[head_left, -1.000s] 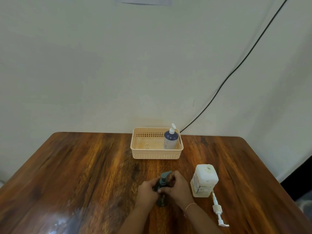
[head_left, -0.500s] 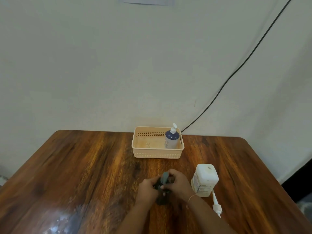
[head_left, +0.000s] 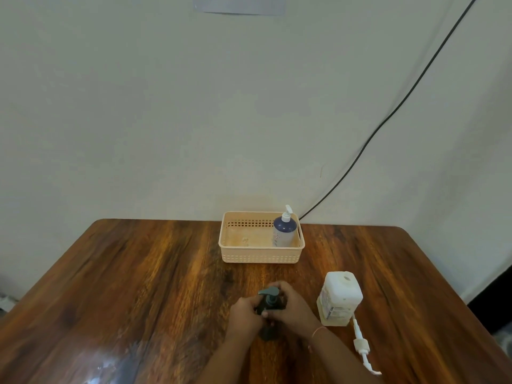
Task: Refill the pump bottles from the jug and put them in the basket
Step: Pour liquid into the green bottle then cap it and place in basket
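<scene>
Both hands, left (head_left: pixel 243 314) and right (head_left: pixel 291 309), grip the dark bottle (head_left: pixel 270 307) near the table's (head_left: pixel 138 286) front edge; overtwisting the pump could tip it; the jug (head_left: pixel 339 299) stands just right.

Beside the jug (head_left: pixel 340 299), the left hand (head_left: pixel 243 314) and right hand (head_left: pixel 293 307) hide most of the dark pump bottle (head_left: pixel 270 302); the jug's label print is unreadable.

wooden table (head_left: pixel 138 286), black cable (head_left: pixel 388 117), pale wall (head_left: pixel 166 106)
</scene>
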